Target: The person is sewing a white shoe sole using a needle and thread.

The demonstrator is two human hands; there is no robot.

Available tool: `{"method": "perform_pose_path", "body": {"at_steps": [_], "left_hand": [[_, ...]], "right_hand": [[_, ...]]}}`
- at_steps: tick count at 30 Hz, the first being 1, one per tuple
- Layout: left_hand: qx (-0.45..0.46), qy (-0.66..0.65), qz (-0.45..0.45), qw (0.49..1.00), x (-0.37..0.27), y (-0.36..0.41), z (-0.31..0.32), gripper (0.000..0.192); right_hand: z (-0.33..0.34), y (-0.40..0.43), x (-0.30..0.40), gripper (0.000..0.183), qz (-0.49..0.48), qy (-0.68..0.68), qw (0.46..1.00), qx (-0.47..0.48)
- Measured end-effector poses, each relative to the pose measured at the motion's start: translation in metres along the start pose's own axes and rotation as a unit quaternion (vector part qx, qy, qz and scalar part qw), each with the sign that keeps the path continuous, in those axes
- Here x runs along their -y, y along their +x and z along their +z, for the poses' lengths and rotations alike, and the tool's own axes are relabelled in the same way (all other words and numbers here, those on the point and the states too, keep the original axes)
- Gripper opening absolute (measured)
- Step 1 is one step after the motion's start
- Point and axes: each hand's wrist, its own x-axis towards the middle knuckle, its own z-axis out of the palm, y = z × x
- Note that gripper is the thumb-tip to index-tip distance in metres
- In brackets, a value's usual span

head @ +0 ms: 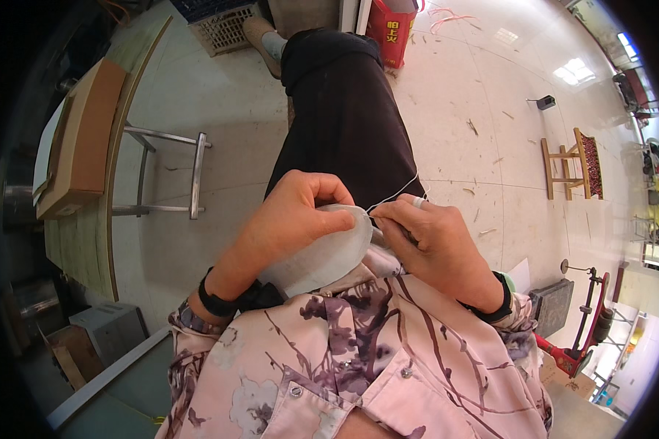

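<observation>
My left hand [310, 211] pinches the rounded end of a flat white piece [329, 258], which looks like a shoe insole, between thumb and fingers. The piece slants down towards my lap, partly behind the hand. My right hand [431, 236], just right of its edge, has thumb and forefinger closed on white thread [395, 196]. A short stretch of thread joins the piece's edge to those fingertips; a longer loop trails over the dark trouser leg [346, 120]. Whether a needle is between the fingers cannot be told. A pale ring-like band [418, 202] circles one right finger.
At left stands a table [82, 258] bearing a cardboard box [82, 137], with metal legs beneath. Ahead are a plastic crate [225, 30] and a red bag [394, 33]. To the right are a small wooden stool [568, 167] and a red-and-black hand-cranked machine [590, 324]. Scraps litter the tiled floor [472, 219].
</observation>
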Motion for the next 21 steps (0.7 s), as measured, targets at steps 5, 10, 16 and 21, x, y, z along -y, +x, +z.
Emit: {"method": "perform_pose_path", "body": {"at_steps": [5, 10, 16, 21], "left_hand": [[-0.104, 0.112, 0.032, 0.988, -0.005, -0.01, 0.015, 0.011], [-0.142, 0.101, 0.069, 0.982, 0.003, -0.01, 0.017, 0.01], [-0.163, 0.108, 0.115, 0.974, 0.01, -0.007, 0.019, 0.008], [-0.177, 0.111, 0.121, 0.971, 0.015, -0.006, 0.02, 0.008]], "right_hand": [[0.006, 0.002, 0.007, 0.008, 0.024, -0.055, 0.998, 0.003], [0.012, 0.005, 0.006, 0.008, 0.026, -0.05, 0.998, 0.003], [0.02, 0.011, 0.005, 0.011, 0.019, -0.008, 1.0, -0.015], [0.026, 0.011, 0.003, 0.008, 0.056, -0.02, 0.998, -0.014]]}}
